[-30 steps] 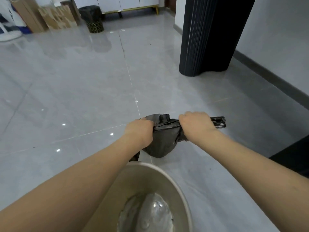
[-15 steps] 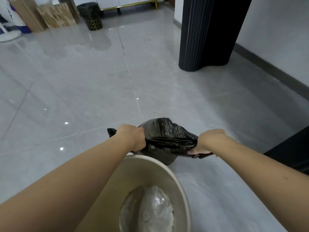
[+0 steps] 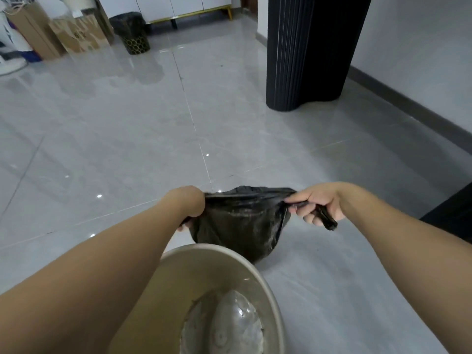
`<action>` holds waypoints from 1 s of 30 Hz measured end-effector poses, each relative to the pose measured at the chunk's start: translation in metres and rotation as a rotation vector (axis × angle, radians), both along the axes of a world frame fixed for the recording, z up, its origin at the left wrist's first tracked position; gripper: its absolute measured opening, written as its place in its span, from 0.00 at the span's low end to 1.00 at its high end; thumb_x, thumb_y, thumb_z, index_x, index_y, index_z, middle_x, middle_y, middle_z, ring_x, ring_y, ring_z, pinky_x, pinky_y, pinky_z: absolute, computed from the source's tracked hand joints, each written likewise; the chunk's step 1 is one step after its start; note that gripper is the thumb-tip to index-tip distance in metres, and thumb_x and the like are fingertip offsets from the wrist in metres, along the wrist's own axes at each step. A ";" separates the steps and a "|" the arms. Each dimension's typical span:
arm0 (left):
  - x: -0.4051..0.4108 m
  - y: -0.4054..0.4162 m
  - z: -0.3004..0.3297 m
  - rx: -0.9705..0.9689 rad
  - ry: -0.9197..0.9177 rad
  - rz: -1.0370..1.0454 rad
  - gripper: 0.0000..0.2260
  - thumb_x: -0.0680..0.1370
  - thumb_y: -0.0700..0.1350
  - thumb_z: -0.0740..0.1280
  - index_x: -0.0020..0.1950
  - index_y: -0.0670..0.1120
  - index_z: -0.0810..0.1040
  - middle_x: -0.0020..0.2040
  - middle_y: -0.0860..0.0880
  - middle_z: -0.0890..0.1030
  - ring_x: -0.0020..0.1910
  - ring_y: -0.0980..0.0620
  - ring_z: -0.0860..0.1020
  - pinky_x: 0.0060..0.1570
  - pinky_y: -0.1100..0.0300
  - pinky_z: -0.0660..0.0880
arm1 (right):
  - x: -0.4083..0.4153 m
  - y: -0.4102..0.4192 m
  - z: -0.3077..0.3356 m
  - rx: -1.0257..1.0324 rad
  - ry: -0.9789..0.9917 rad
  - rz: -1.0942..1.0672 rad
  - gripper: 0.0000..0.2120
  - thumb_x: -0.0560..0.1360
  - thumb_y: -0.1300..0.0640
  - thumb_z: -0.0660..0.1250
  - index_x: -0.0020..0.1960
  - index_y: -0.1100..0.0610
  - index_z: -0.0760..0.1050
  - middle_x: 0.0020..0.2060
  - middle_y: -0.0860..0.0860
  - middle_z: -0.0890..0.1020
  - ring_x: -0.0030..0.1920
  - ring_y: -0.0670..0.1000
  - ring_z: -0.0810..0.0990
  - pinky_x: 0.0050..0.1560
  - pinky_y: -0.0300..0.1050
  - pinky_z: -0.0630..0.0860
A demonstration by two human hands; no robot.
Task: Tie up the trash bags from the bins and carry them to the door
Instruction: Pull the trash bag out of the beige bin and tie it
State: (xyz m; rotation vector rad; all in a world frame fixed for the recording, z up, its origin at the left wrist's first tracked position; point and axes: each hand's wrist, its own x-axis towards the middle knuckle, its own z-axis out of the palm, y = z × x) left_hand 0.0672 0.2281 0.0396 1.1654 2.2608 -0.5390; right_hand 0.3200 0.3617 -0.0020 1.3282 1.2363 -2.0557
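Note:
A small black trash bag (image 3: pixel 240 226) hangs low over the grey floor, just beyond a beige bin (image 3: pixel 263 279). My left hand (image 3: pixel 190 204) grips the bag's left top edge, fingers curled under it. My right hand (image 3: pixel 318 204) grips the twisted right end, which sticks out below the fist. The bag's mouth is stretched taut between the two hands. The beige bin stands right below me, and its inside shows a clear liner at the bottom.
A second bin with a black bag (image 3: pixel 131 31) stands far off by a white cabinet, beside cardboard boxes (image 3: pixel 76 31). A tall black ribbed column (image 3: pixel 306 52) rises at right near the wall. A dark edge of furniture (image 3: pixel 452 213) lies at far right.
My hands have pulled apart, from close together over the bag's neck to wide, stretching its top edge. The bag has dropped lower and nearer the beige bin.

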 end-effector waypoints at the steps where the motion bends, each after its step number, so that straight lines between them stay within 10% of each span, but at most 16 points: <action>1: 0.001 0.005 0.001 0.144 -0.018 0.067 0.10 0.77 0.33 0.59 0.38 0.37 0.76 0.29 0.43 0.78 0.32 0.44 0.78 0.35 0.55 0.75 | 0.003 0.005 0.000 0.006 0.104 -0.167 0.11 0.69 0.48 0.69 0.36 0.54 0.72 0.19 0.45 0.62 0.22 0.46 0.62 0.20 0.36 0.59; 7: 0.022 0.024 -0.008 0.698 -0.129 0.246 0.08 0.77 0.36 0.56 0.53 0.38 0.73 0.49 0.39 0.78 0.45 0.40 0.74 0.43 0.55 0.68 | 0.013 -0.004 -0.014 0.077 0.170 -0.403 0.20 0.79 0.42 0.59 0.35 0.52 0.70 0.26 0.49 0.75 0.23 0.47 0.69 0.23 0.35 0.63; 13: 0.033 0.015 0.013 -0.053 -0.459 0.427 0.15 0.74 0.52 0.66 0.47 0.40 0.73 0.30 0.47 0.73 0.20 0.54 0.63 0.19 0.67 0.60 | 0.031 -0.027 -0.047 -0.084 0.162 -0.256 0.27 0.78 0.35 0.55 0.32 0.54 0.72 0.22 0.48 0.66 0.25 0.48 0.63 0.22 0.38 0.59; 20: 0.026 0.015 -0.007 0.025 -0.876 0.602 0.14 0.79 0.49 0.57 0.35 0.45 0.70 0.25 0.52 0.62 0.19 0.57 0.56 0.19 0.67 0.54 | 0.017 -0.044 -0.057 -0.408 0.840 -0.940 0.09 0.67 0.53 0.63 0.30 0.53 0.68 0.23 0.44 0.55 0.27 0.45 0.53 0.22 0.39 0.55; 25: 0.049 0.010 -0.027 0.341 -0.059 -0.298 0.11 0.83 0.47 0.55 0.53 0.43 0.74 0.50 0.42 0.80 0.47 0.41 0.79 0.42 0.55 0.71 | 0.007 -0.039 -0.052 -0.319 0.927 -1.193 0.08 0.72 0.52 0.59 0.38 0.52 0.74 0.26 0.45 0.72 0.24 0.46 0.63 0.22 0.38 0.61; 30: 0.064 0.002 -0.031 0.189 0.406 -0.827 0.12 0.78 0.33 0.55 0.58 0.40 0.71 0.48 0.46 0.82 0.39 0.44 0.79 0.28 0.56 0.65 | -0.003 -0.039 -0.052 -0.241 0.925 -1.269 0.18 0.80 0.51 0.54 0.45 0.54 0.82 0.43 0.49 0.85 0.27 0.46 0.67 0.25 0.37 0.64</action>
